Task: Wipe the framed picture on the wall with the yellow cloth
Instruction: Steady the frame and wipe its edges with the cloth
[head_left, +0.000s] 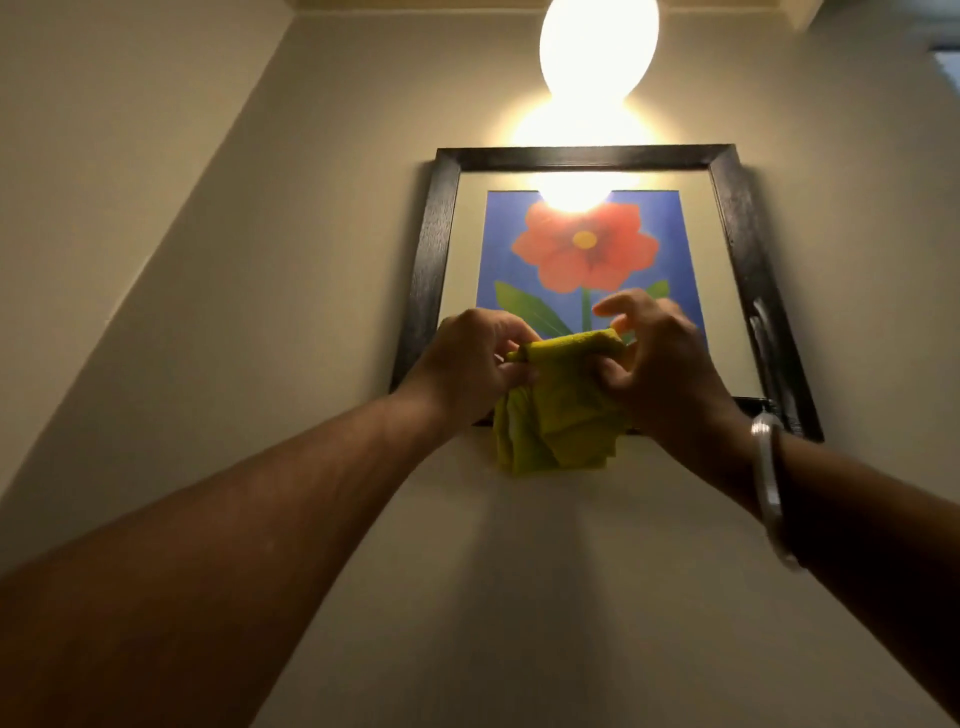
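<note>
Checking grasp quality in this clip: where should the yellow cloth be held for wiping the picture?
Probably gather the yellow cloth at its rolled top edge, coming from below and in front, as the left hand and right hand pinch it now. The bunched lower folds hang free to press against the framed picture.

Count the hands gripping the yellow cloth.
2. The left hand pinches the yellow cloth's upper left edge; the right hand holds its upper right, both before the framed picture.

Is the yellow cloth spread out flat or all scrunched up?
Scrunched up. The yellow cloth hangs bunched between the left hand and right hand.
</note>
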